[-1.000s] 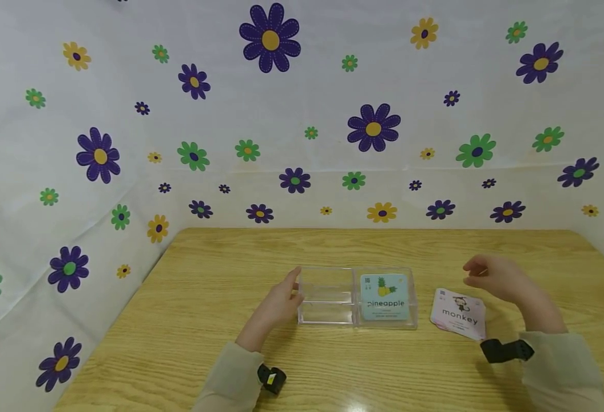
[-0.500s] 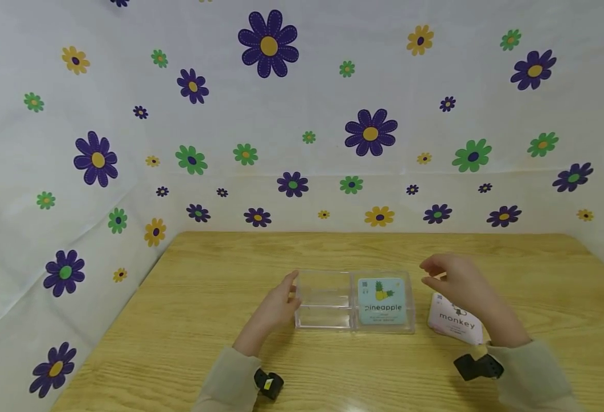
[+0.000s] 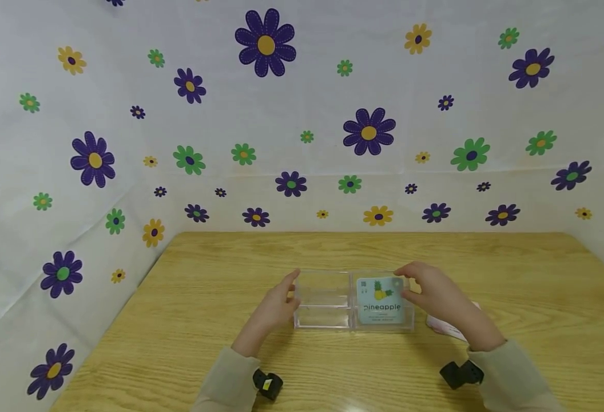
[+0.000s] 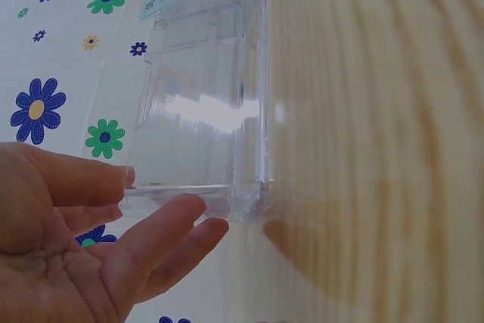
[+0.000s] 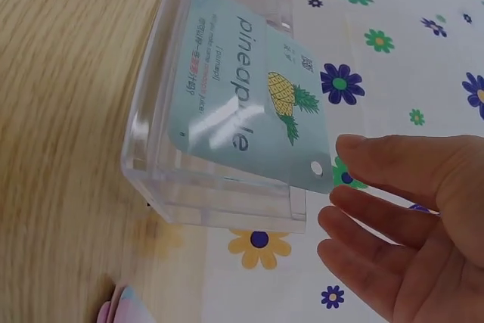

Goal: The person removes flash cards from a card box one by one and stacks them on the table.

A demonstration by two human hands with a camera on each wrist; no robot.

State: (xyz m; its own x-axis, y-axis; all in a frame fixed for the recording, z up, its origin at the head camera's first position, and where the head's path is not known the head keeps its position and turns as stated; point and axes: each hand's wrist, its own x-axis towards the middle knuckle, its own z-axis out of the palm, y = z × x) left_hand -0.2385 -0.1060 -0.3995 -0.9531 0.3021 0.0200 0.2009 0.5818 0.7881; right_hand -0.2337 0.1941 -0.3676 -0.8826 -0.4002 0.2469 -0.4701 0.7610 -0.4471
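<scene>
A clear plastic box [image 3: 324, 306] with two compartments sits mid-table. In its right half leans a light-blue pineapple flashcard [image 3: 379, 309], its top edge tilted up and jutting past the box wall in the right wrist view. My left hand [image 3: 276, 306] rests with relaxed fingertips against the box's left end; the left compartment is see-through and holds nothing. My right hand [image 3: 430, 286] reaches over the box's back right, thumb and forefinger spread, fingertips [image 5: 349, 145] right at the card's punched corner. Behind my right forearm, the pale-pink monkey card stack [image 3: 443, 327] is mostly hidden.
Wood-grain tabletop [image 3: 219, 274] surrounds the box. A white flower-print cloth [image 3: 307, 103] hangs behind the table and along the left side. Black wrist cameras [image 3: 268, 384] sit at both sleeve cuffs.
My right hand has come leftward from above the monkey card stack to the pineapple card, its forearm now covering most of the stack. My left hand stays at the box's left end.
</scene>
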